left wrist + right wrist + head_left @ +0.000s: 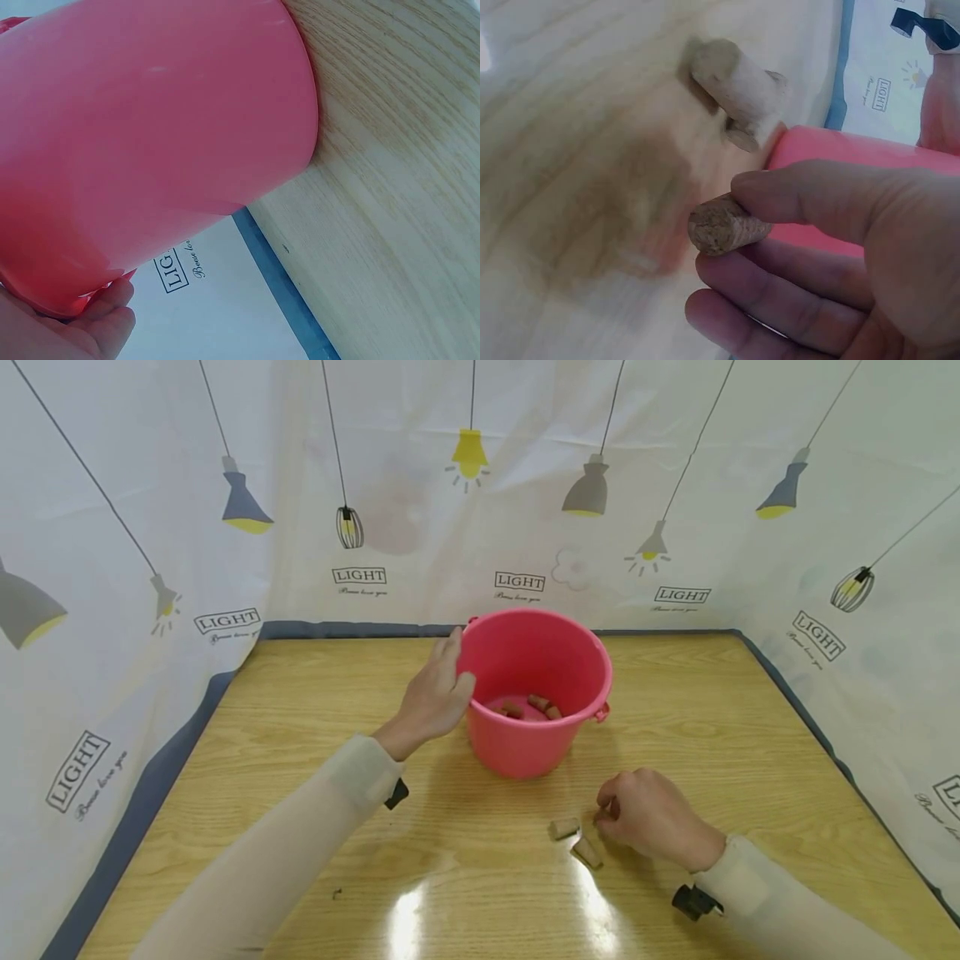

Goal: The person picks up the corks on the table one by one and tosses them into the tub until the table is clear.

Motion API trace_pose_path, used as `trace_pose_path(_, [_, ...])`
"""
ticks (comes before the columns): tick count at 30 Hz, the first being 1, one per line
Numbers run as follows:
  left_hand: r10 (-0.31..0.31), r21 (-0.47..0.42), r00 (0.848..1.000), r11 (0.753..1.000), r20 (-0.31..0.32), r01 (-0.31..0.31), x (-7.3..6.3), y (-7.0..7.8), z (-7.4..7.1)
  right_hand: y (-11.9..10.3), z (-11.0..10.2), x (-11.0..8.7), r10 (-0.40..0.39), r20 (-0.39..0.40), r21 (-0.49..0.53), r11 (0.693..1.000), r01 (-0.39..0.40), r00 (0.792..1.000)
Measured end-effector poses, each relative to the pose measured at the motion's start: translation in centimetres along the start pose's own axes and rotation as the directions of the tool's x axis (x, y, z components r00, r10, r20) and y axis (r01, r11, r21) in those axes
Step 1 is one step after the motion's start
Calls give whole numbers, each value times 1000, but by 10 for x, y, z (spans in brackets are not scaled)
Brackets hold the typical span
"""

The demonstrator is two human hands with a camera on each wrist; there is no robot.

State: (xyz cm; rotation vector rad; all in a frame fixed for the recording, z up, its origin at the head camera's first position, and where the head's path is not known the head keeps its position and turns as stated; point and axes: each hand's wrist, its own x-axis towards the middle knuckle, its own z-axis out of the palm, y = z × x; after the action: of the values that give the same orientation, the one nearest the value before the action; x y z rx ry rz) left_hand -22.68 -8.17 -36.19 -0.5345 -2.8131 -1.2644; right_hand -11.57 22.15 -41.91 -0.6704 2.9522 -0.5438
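Observation:
A pink bucket (517, 747) stands on the table with several corks (538, 702) on its bottom. My left hand (437, 693) holds the bucket's left rim; in the left wrist view its fingers (112, 319) curl at the rim beside a handle mount. To the right of the bucket, low over the table, is my right hand (652, 818). Between thumb and fingers it pinches one cork (724, 225), seen end-on in the right wrist view. Two more corks, one lying crosswise (565, 828) and one slanted (587, 852), rest on the table left of that hand.
The wood-grain table (315, 827) is bordered by a white cloth (420, 485) printed with lamps and the word LIGHT. A dark blue band (330, 630) runs along the cloth's lower edge. A handle knob (602, 712) juts from the bucket's right side.

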Motion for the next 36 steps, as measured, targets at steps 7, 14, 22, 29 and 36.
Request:
trace_pose_path(7, [1,-2,1000,1000,0,-1,1,-1,1,0,-12,1,42,-24,3,999,-42,999])
trace_pose_path(14, [18,2,1000,1000,-7,-18,1,-1,1,-2,-21,1,20,-65,-15,1000,-21,998])
trace_pose_path(22, [13,3,1000,1000,-5,-13,1,-1,1,-5,-26,0,18,-132,25,1000,-15,991])
trace_pose_path(29, [1,8,1000,1000,1,-1,0,0,0,-7,-33,0,15,-212,26,1000,-10,977])
trace_pose_path(36, [4,19,1000,1000,3,-4,0,0,0,-9,-39,-1,16,-305,50,999,0,952])
